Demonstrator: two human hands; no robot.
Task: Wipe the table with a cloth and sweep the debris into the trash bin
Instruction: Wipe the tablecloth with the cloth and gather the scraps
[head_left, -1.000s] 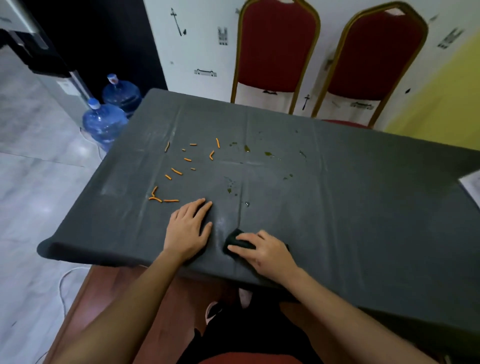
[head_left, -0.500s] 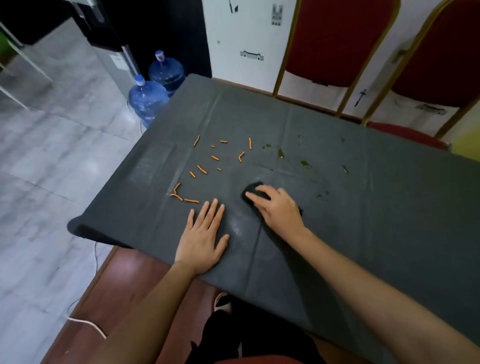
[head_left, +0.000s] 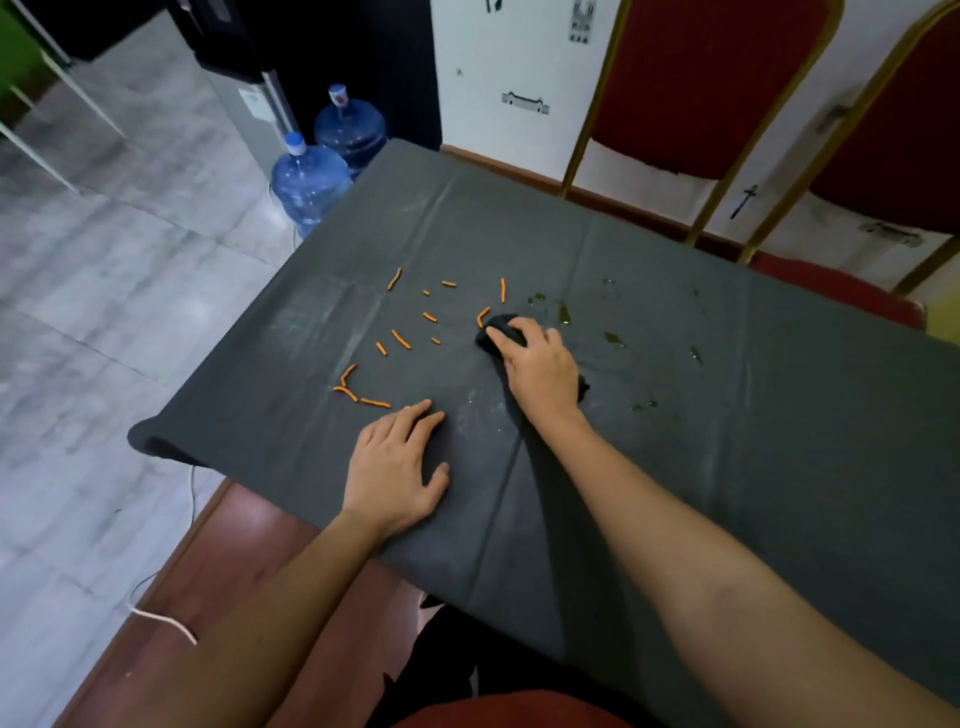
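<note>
Right hand (head_left: 540, 364) presses a crumpled black cloth (head_left: 500, 332); left hand (head_left: 397, 462) splayed flat on grey-covered table (head_left: 727, 441); careless sweep could flick orange stick-shaped crumbs (head_left: 400, 339) floorward, no bin visible.

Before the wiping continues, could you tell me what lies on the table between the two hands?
In the head view, only bare grey tablecloth with a fold crease separates the left hand from the right hand pressing the dark cloth.

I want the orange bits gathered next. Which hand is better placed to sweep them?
The right hand: it already presses the dark cloth beside the orange sticks. The left hand lies flat and empty on the table.
</note>
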